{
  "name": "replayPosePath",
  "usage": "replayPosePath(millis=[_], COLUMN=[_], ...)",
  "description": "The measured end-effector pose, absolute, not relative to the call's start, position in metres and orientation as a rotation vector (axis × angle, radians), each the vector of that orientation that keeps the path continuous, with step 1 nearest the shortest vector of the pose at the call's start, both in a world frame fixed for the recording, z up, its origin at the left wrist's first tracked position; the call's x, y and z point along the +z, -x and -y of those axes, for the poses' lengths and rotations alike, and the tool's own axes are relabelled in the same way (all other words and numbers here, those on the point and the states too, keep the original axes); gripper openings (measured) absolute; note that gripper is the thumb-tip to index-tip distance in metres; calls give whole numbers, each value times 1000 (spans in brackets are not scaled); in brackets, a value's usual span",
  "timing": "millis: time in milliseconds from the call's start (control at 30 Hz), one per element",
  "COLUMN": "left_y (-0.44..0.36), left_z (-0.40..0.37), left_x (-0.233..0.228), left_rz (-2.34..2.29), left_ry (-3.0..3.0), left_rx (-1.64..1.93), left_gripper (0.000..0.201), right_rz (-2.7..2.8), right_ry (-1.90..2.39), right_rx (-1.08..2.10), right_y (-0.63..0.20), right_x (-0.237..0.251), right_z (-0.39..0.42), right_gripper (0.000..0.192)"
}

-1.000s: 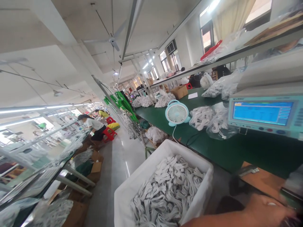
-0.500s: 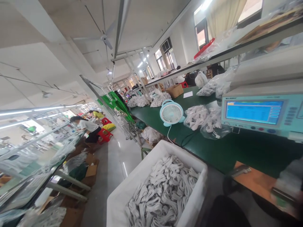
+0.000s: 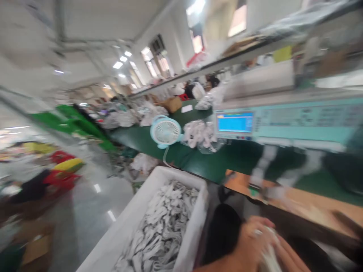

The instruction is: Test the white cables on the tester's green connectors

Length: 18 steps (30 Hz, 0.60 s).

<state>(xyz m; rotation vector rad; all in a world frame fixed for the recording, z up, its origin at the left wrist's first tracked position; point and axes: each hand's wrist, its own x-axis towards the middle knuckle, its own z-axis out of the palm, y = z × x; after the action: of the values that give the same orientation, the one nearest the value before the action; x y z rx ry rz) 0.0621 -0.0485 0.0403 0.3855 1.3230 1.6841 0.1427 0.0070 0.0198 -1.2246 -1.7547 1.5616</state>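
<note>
At the lower right, over my lap, my left hand is closed around a blurred white cable bundle. Close against it, my right hand grips the same bundle from the other side, though motion smears its fingers. To the left of my hands stands a white bin, filled with coiled white-grey cables. In front of my hands, an orange-brown board lies along the bench edge, with a small green-ended fixture on it.
A teal tester with a blue screen stands on the green bench. Left of it are bagged cables and a light-blue fan. A shelf runs above. Red stools stand beyond the aisle.
The view has swung right, so the bin, fan and tester sit further left. Both my hands, with the white cable bundle, have come into view at the lower right.
</note>
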Motion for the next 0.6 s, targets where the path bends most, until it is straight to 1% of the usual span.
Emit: replayPosePath(millis=[67, 133, 167, 267, 333, 400, 433, 533, 600], left_y=[-56, -45, -39, -26, -24, -23, -22, -16, -10], left_z=[57, 64, 66, 76, 82, 85, 85, 81, 78], left_x=[40, 37, 34, 25, 18, 12, 10, 9, 13], left_rz=[-1180, -1096, -1096, -1174, -1244, -1344, -1407, -1522, -1513], left_ry=[-252, -176, -143, -127, -229, -346, -389, -540, -693], left_rx=[1709, 1745, 1775, 1698, 1598, 1492, 1439, 1301, 1201], left_gripper=[19, 20, 17, 12, 12, 17, 21, 34, 32], right_rz=[1661, 1330, 1167, 895, 971, 1268, 1479, 2109, 2400], right_ry=[1239, 1067, 1045, 1097, 1056, 924, 845, 632, 512], right_rx=[1674, 2081, 2148, 2192, 2199, 2124, 2027, 1585, 1310], right_y=[-155, -159, -158, -156, -158, -162, -165, -172, -174], right_x=[13, 6, 2, -2, 2, 8, 12, 17, 16], right_z=[-8, -10, -12, -18, -20, -21, -22, -25, -26], right_gripper=[32, 40, 41, 42, 43, 36, 31, 17, 12])
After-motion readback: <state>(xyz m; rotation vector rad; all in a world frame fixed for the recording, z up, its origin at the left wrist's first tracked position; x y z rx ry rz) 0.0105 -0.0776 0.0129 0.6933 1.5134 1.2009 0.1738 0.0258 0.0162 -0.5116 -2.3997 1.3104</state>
